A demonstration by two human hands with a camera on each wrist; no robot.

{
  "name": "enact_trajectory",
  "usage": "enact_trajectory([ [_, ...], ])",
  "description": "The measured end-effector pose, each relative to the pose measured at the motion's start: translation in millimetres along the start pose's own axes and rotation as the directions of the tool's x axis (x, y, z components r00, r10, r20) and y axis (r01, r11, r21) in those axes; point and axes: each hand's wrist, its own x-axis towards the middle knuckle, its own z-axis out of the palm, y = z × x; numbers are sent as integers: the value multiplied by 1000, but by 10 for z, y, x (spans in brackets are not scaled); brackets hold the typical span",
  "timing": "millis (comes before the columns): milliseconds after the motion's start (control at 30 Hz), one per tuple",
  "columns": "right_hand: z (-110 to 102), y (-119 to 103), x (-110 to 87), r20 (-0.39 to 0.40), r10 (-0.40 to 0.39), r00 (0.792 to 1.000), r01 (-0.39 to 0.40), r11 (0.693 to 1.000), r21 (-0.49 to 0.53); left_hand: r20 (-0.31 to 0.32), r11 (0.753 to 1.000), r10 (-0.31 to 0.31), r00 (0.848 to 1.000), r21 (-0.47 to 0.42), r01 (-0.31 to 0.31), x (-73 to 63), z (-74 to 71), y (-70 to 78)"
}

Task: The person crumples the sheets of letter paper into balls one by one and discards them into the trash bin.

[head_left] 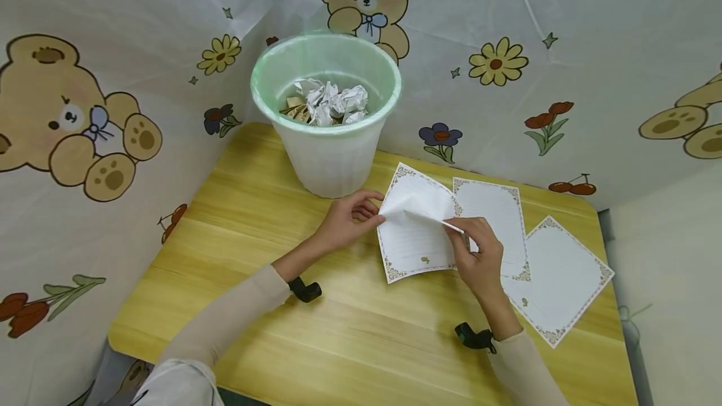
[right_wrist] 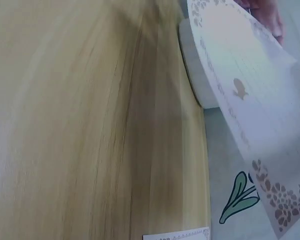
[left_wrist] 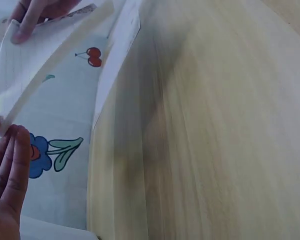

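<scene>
So both hands are on the same sheet of paper (head_left: 414,230), the lined one with the lacy border, sitting around the middle of the frame on the wooden surface (head_left: 338,331). The left hand (head_left: 346,218) has its grip pinched on the sheet's left edge, fingers curled round it, and the right hand (head_left: 479,255) is pinching the right edge, so the top half of the sheet is folding up and over. The bottom part looks like it's lying on the surface.

Just right of it there's a second sheet (head_left: 496,212), partly under the right hand, and a third sheet (head_left: 558,281) further toward the lower right, tilted.

Behind the left hand, upper middle of the frame, stands a white bin (head_left: 327,149) with a green liner and crumpled paper balls (head_left: 329,102) inside. Bear-and-flower cloth (head_left: 507,30) hangs all around the back.
</scene>
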Motion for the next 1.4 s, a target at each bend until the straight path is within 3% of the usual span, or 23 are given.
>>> enact_trajectory([
  [100, -12, -10, 1, 7, 8, 1000, -8, 1000, -5, 3, 1000, 14, 1000, -9, -14, 8, -9, 23],
  [200, -26, -4, 6, 16, 43, 999, -43, 999, -2, 14, 992, -13, 1000, -123, 15, 6, -40, 33],
  [367, -57, 44, -22, 3, 127, 992, -127, 991, 32, 69, 929, -37, 997, -365, 60, -2, -81, 42],
  [467, -69, 55, -60, -7, 134, 991, -134, 990, 45, 97, 900, -41, 994, -429, 79, -10, -72, 53],
  [567, -75, 26, -75, -13, 115, 993, -114, 992, 61, 115, 925, -37, 993, -372, 77, -27, -56, 71],
  [700, -94, -37, -55, -25, 96, 995, -94, 992, 79, 131, 976, -51, 990, -202, 77, -49, -39, 123],
  [800, -110, -74, -43, -34, 88, 996, -85, 993, 84, 118, 993, -71, 990, -81, 81, -51, -19, 174],
  [867, -117, -98, -41, -34, 86, 996, -82, 992, 94, 93, 999, -36, 995, 27, 34, -44, -5, 214],
  [967, -125, -144, -38, -29, 91, 995, -86, 986, 145, 55, 985, 62, 997, 157, -70, -34, 9, 273],
  [1100, -153, -227, -16, -7, 107, 994, -102, 965, 241, 24, 951, 201, 979, 235, -201, -40, 14, 334],
  [1267, -196, -331, 25, 21, 115, 993, -115, 934, 337, -1, 935, 285, 959, 219, -277, -37, 9, 390],
  [1400, -207, -368, 65, 17, 100, 995, -100, 947, 304, -14, 926, 306, 952, 237, -294, -29, 16, 407],
])
